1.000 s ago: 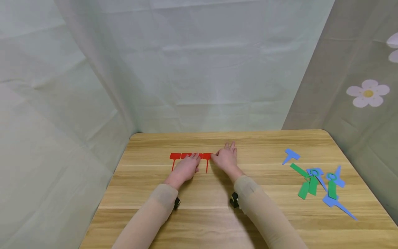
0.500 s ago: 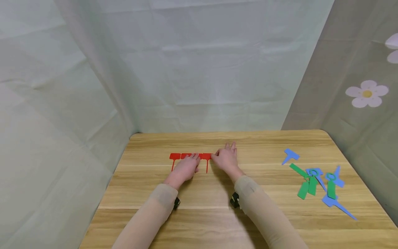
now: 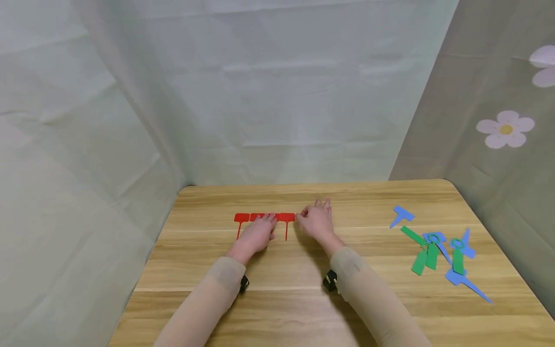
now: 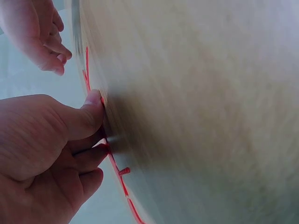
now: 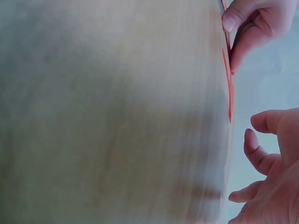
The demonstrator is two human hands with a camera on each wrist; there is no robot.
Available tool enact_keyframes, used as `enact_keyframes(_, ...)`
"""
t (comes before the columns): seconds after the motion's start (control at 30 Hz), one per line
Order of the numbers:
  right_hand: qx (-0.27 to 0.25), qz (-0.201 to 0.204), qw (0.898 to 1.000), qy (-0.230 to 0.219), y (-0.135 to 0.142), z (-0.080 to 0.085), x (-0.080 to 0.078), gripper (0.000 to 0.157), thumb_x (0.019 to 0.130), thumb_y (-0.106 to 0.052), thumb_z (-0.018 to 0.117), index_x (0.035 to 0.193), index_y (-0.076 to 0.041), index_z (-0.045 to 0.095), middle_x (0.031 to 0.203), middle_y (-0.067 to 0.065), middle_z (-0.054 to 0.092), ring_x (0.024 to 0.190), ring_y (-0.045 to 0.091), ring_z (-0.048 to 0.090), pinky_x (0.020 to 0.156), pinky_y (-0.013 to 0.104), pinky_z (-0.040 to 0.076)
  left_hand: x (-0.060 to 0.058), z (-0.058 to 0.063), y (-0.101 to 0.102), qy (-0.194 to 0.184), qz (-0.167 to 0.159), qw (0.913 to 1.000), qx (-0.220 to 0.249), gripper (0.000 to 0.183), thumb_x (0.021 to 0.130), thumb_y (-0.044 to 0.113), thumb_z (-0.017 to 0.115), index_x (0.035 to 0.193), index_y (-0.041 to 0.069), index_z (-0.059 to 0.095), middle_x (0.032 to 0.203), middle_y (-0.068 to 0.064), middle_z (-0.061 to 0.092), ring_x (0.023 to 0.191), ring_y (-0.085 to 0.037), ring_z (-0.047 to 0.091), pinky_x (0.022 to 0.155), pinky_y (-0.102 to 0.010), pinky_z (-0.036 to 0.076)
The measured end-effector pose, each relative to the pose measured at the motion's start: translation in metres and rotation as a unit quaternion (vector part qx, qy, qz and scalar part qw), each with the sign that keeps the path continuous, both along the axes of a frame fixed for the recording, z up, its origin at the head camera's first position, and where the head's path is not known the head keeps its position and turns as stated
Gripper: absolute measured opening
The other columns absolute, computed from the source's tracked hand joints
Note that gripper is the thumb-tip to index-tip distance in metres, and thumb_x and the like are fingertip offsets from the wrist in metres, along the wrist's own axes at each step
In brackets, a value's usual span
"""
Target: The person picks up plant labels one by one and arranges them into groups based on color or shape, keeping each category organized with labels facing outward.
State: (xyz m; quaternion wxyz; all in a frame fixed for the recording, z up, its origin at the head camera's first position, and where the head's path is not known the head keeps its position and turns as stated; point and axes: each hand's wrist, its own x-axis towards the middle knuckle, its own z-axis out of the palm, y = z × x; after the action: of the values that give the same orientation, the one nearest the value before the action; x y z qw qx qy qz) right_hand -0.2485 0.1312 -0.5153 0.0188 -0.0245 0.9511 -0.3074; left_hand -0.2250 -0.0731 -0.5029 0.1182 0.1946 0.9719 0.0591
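Note:
Several red T-shaped plant labels lie side by side in a row toward the far side of the wooden table, heads level, stems toward the person. My left hand [image 3: 257,232] rests its fingertips on the middle of the row and partly hides the labels there. In the left wrist view its thumb [image 4: 91,114] and fingers press along the red edge. The rightmost red label [image 3: 287,217] and the leftmost one [image 3: 241,217] show clearly. My right hand [image 3: 316,222] is just beyond the row's right end; in the right wrist view its loosely bent fingers [image 5: 266,121] hold nothing.
At the right of the table [image 3: 277,313] lies a loose group of blue T-shaped plant labels [image 3: 455,276] and green ring-topped tags [image 3: 457,262], some overlapping. One blue label [image 3: 403,213] sits apart behind them. Pale cloth [image 3: 303,106] hangs behind and at the sides.
The right hand has shifted slightly right, away from the rightmost red label's edge. The left hand stays on the row. The head view has turned a little to the right.

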Motion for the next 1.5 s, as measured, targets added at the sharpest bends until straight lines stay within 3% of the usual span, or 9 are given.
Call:
enact_keyframes(0.5, -0.022, 0.005, 1.000, 0.013, 0.000, 0.003, 0.002, 0.029, 0.105, -0.035, 0.064, 0.089, -0.012, 0.073, 0.163, 0.039, 0.032, 0.158, 0.060, 0.002, 0.130, 0.063, 0.008, -0.004, -0.002, -0.008, 0.038, -0.019, 0.9990, -0.017, 0.058, 0.104, 0.009, 0.069, 0.157, -0.004, 0.049, 0.166, -0.020, 0.043, 0.158, -0.037, 0.034, 0.130, -0.050, 0.023)
enact_keyframes(0.93, -0.026, 0.001, 1.000, 0.013, 0.002, 0.003, 0.002, 0.034, 0.109, -0.038, 0.060, 0.091, -0.011, 0.073, 0.165, 0.038, 0.030, 0.157, 0.060, 0.003, 0.130, 0.063, 0.008, -0.009, -0.001, -0.012, 0.034, -0.031, 0.9989, 0.011, 0.057, 0.106, 0.007, 0.066, 0.158, -0.006, 0.048, 0.167, -0.021, 0.041, 0.158, -0.037, 0.032, 0.130, -0.051, 0.023)
enact_keyframes(1.2, -0.028, -0.005, 0.999, 0.018, 0.006, 0.002, 0.001, 0.034, 0.109, -0.037, 0.061, 0.093, -0.010, 0.073, 0.163, 0.040, 0.031, 0.157, 0.061, 0.004, 0.130, 0.062, 0.008, -0.010, 0.001, -0.009, 0.033, -0.036, 0.9987, 0.012, 0.057, 0.107, 0.011, 0.065, 0.158, -0.005, 0.047, 0.167, -0.020, 0.040, 0.158, -0.037, 0.032, 0.131, -0.051, 0.022)
enact_keyframes(1.5, -0.012, -0.016, 0.999, 0.025, 0.022, 0.004, 0.001, 0.035, 0.109, -0.038, 0.060, 0.104, -0.008, 0.076, 0.161, 0.040, 0.035, 0.156, 0.063, 0.009, 0.130, 0.063, 0.011, -0.009, -0.001, 0.003, 0.037, -0.057, 0.9974, 0.023, 0.066, 0.109, 0.031, 0.063, 0.161, -0.004, 0.043, 0.171, -0.019, 0.035, 0.160, -0.038, 0.027, 0.131, -0.052, 0.019)
